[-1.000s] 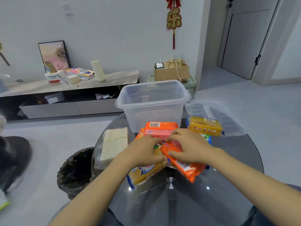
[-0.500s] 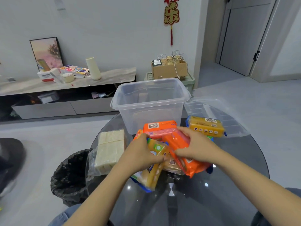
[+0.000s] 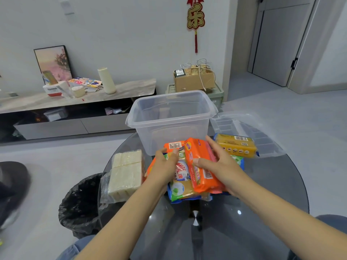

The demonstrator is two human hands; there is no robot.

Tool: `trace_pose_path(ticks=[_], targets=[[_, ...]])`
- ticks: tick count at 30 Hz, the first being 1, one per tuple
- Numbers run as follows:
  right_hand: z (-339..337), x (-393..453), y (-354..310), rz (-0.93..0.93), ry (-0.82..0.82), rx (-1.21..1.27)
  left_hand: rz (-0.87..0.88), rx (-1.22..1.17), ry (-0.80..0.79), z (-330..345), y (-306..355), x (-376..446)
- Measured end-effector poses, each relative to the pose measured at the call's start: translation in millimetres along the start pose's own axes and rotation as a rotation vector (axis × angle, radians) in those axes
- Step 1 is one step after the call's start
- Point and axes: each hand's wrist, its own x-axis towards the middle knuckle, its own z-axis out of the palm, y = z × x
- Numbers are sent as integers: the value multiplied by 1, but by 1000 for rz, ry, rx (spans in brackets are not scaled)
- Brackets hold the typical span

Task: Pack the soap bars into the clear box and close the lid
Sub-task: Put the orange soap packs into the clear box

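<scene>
Far left, a dark blurred shape (image 3: 11, 188) cut by the frame edge, impossible to identify; next, a bin lined with a black bag (image 3: 80, 205), partly hidden behind the rim of the round glass table (image 3: 262, 212). On the table's left edge, a clear-wrapped block of pale soap bars (image 3: 125, 173), lying flat, wrapper print unreadable. Left hand (image 3: 163, 166) curled round the left side of a bunch of wrapped soap bars, thumb on top, fingers tucked under and out of sight; beneath it an orange pack mostly covered. In the bunch, a yellow-and-blue pack (image 3: 183, 184) with its far end hidden, and an orange pack (image 3: 201, 166) tilted on edge. Behind, the clear box (image 3: 169, 117), open and upright, contents hard to judge through the walls. Right hand (image 3: 223, 166) pressed against the bunch's right side, fingers spread, thumb forward. Further right, a yellow pack (image 3: 236, 145) atop a green one barely showing; the clear lid (image 3: 244, 126) flat beside the box.
</scene>
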Motion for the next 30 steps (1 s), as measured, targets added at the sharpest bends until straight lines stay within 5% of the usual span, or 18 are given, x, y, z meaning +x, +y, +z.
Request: trace_pose_path(ticks=[3, 7, 12, 14, 16, 21, 30], targets=[[17, -5, 3, -107, -7, -220, -59, -225, -73, 2, 4, -3], [22, -4, 2, -112, -120, -273, -11, -206, -183, -5, 1, -2], [7, 5, -17, 173, -262, 314, -13, -293, -224, -13, 10, 1], [-2, 7, -41, 174, -321, 334, 7, -384, -267, -18, 32, 5], [-7, 11, -70, 126, -346, 219, 81, -361, -303, -20, 65, 4], [-5, 63, -141, -7, -64, 240, 144, -357, -276, -16, 146, 34], [0, 180, -136, 366, -126, -16, -203, 95, -373, -20, 171, 154]])
